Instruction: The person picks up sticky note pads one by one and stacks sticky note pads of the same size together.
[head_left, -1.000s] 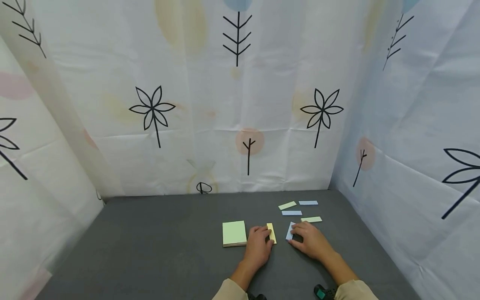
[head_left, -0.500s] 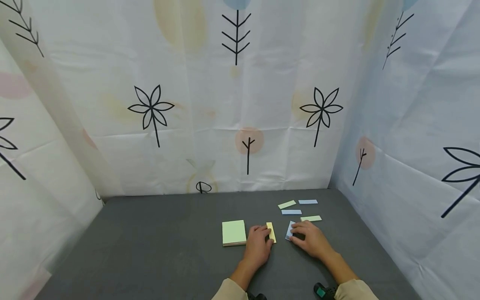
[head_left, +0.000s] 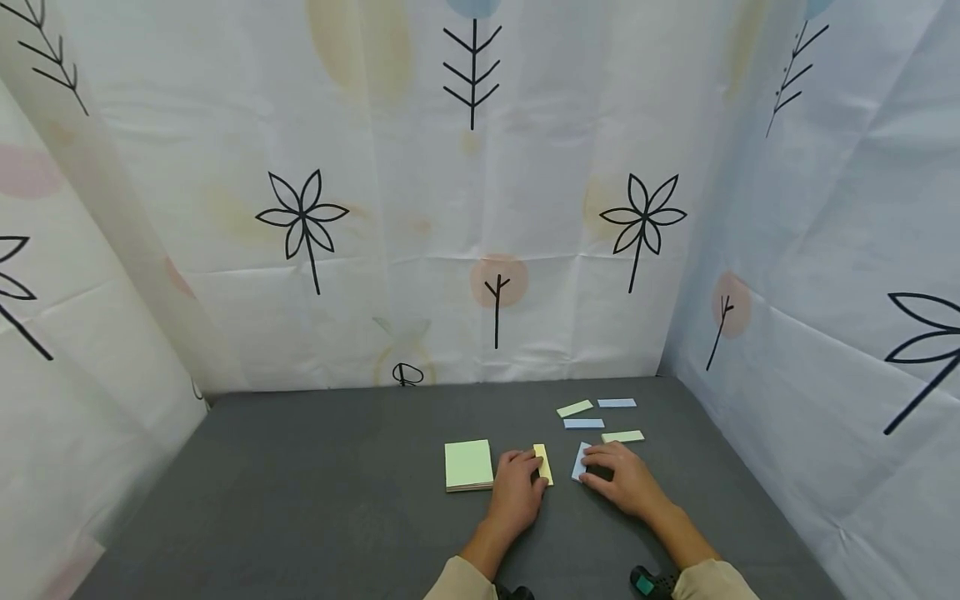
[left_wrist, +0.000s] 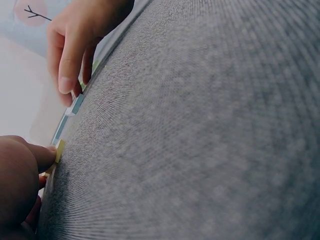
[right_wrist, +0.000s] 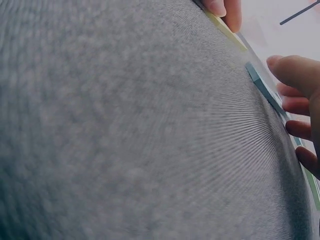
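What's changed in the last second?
Very little. The right hand's thumb has drawn in slightly toward its fingers at the near blue strip. No strip visibly shifted; whether that thumb let go of anything isn't clear.

Unchanged: left hand at the yellow strip, green square stack, four farther strips.

Booth-like place: plant-printed cloth walls (head_left: 375, 317) on three sides of grey tabletop (head_left: 300, 483).

Left fingers (left_wrist: 44, 156) on yellow strip (left_wrist: 60, 151), blue strip (left_wrist: 76, 105) beyond
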